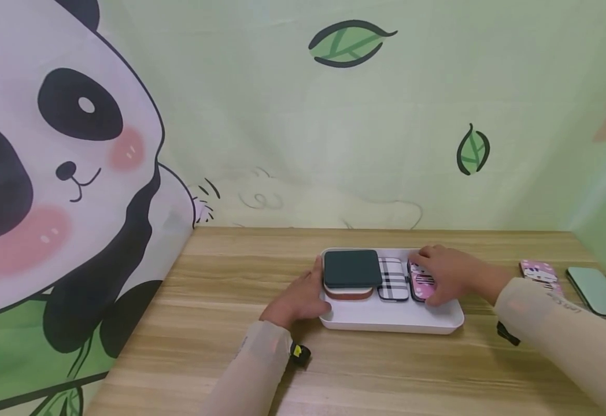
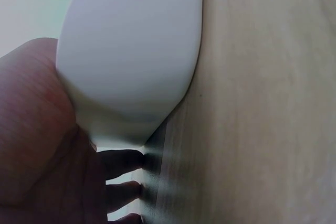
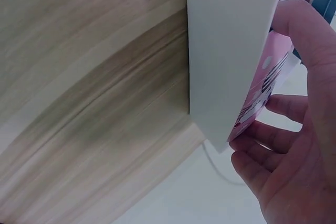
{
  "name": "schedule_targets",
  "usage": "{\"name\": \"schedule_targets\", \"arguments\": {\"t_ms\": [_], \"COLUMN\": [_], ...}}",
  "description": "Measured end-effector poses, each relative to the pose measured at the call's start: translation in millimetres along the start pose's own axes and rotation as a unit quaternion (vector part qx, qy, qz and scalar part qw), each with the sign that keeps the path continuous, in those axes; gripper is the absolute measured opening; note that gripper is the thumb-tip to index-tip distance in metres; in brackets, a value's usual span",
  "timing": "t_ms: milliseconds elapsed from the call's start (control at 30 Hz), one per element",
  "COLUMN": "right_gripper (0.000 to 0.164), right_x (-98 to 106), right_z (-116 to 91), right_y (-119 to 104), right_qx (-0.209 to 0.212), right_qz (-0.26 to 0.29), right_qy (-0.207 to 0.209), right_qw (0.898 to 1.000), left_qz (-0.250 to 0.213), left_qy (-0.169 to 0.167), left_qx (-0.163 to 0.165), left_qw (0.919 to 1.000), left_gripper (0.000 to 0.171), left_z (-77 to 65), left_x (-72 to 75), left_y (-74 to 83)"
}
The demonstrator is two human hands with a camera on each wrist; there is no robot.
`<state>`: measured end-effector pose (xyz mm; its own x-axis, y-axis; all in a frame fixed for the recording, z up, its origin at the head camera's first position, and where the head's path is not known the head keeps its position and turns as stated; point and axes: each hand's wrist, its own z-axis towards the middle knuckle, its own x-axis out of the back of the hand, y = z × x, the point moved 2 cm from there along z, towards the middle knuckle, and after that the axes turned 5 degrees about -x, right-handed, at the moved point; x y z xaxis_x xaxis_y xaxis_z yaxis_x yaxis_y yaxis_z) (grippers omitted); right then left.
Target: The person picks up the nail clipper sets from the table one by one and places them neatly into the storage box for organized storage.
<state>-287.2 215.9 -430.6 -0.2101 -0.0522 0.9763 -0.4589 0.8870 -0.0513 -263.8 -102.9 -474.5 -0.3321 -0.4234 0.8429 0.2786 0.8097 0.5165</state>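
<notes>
A shallow white tray sits on the wooden table. At its left end my left hand holds it, thumb at the front corner; in the left wrist view several fingertips reach past the white wall toward the tabletop. My right hand grips a small pink cat-print case at the tray's right side, thumb on the near end and fingers at the far end. Left of that lies a black-and-white plaid case. Beside the plaid case, a dark green square case tops a stack with white and brown edges beneath.
On the table to the right, partly behind the right sleeve, lies another pink cat-print case. Next to it is a pale green flat case. A cloth backdrop with a panda print rises behind and left of the table.
</notes>
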Motion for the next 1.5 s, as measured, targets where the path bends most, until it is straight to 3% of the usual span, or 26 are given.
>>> {"name": "schedule_targets", "arguments": {"t_ms": [467, 1500], "right_gripper": [0.088, 0.092], "right_x": [-2, -9], "right_z": [-2, -2], "right_y": [-2, 2], "right_qx": [-0.002, 0.004], "right_qz": [0.003, -0.019], "right_qy": [-0.012, -0.001], "right_qw": [1.0, 1.0], "left_qz": [0.006, 0.002], "left_qy": [-0.002, -0.002], "left_qx": [0.007, -0.003], "left_qw": [1.0, 1.0], "left_gripper": [0.113, 0.107], "left_z": [13.5, 4.6], "left_x": [-10.5, -2.9], "left_y": [-12.9, -3.7]}}
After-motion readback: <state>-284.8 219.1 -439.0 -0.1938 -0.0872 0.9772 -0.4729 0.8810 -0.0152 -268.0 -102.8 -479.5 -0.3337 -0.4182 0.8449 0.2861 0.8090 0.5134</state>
